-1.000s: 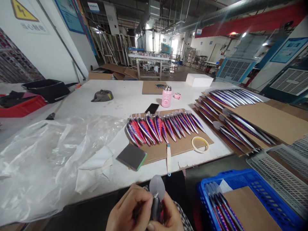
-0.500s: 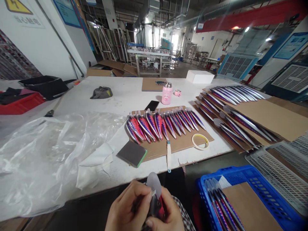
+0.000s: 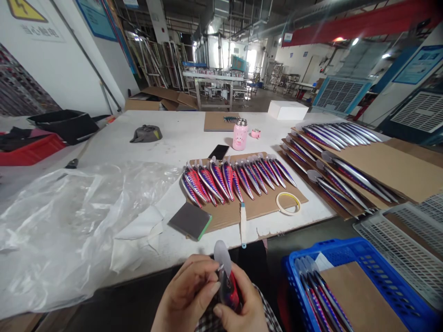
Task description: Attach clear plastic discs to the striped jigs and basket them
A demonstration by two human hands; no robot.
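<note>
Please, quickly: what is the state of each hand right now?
Left hand: closed, pinching the fishing lure near its clear plastic lip.
Right hand: closed, holding the same lure's body.

The fishing lure (image 3: 230,289) has turned, now showing its red side.

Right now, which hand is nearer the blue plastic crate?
The right. The right hand is just left of the blue plastic crate, not touching it; the left hand is farther left, on the far side of the fishing lure they hold.
</note>
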